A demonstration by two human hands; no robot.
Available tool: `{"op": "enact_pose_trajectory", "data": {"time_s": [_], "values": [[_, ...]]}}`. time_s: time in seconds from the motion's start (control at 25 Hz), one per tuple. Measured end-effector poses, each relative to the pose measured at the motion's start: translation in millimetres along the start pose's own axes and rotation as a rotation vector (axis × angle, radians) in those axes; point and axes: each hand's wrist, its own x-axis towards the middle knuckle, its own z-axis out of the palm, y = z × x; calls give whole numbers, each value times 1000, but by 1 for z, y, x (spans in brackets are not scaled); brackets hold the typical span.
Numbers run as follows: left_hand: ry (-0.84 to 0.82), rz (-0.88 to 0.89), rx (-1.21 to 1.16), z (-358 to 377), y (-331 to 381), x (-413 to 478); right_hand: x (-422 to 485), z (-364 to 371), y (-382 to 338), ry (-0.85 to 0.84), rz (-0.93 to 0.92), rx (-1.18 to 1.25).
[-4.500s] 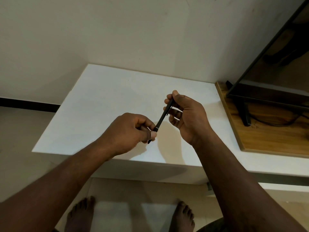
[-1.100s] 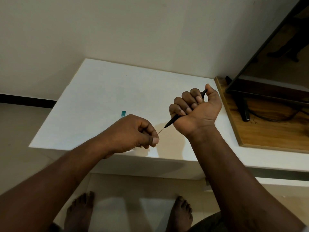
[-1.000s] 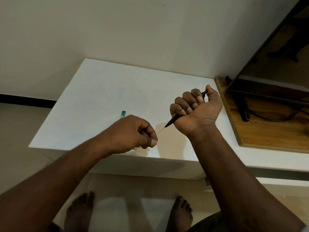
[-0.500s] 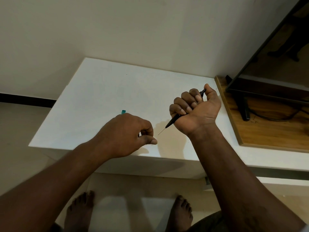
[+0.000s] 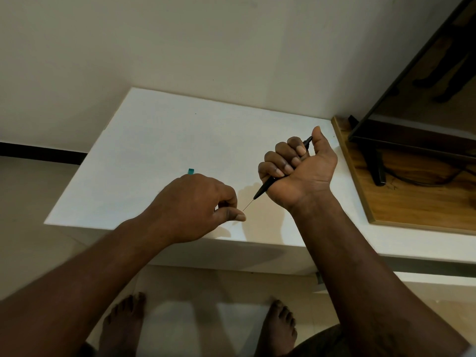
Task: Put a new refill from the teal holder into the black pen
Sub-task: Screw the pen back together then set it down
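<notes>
My right hand (image 5: 296, 173) is closed in a fist around the black pen (image 5: 265, 186), which points down and to the left. A thin refill (image 5: 248, 205) sticks out of the pen's tip. Its free end reaches the gap between the thumb and forefinger of my left hand (image 5: 195, 204). Those fingers are curled but slightly apart, and they do not pinch the refill. Only the top of the teal holder (image 5: 190, 171) shows on the white table (image 5: 154, 140), behind my left hand.
The table's front edge lies just below my hands. A wooden board (image 5: 412, 202) with a dark screen's stand (image 5: 376, 166) and a cable lies to the right. A wall stands behind the table. Bare feet are on the floor below.
One second ago my left thumb and forefinger pinched the refill's end. They have since let go and dropped slightly. My right hand and the pen have hardly moved.
</notes>
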Motion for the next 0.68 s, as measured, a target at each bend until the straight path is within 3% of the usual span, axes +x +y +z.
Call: {"op": "enact_pose_trajectory", "data": {"time_s": [0.68], "values": [[21,54,40,1,-2,0,0,0,2,1,19,-19]]}}
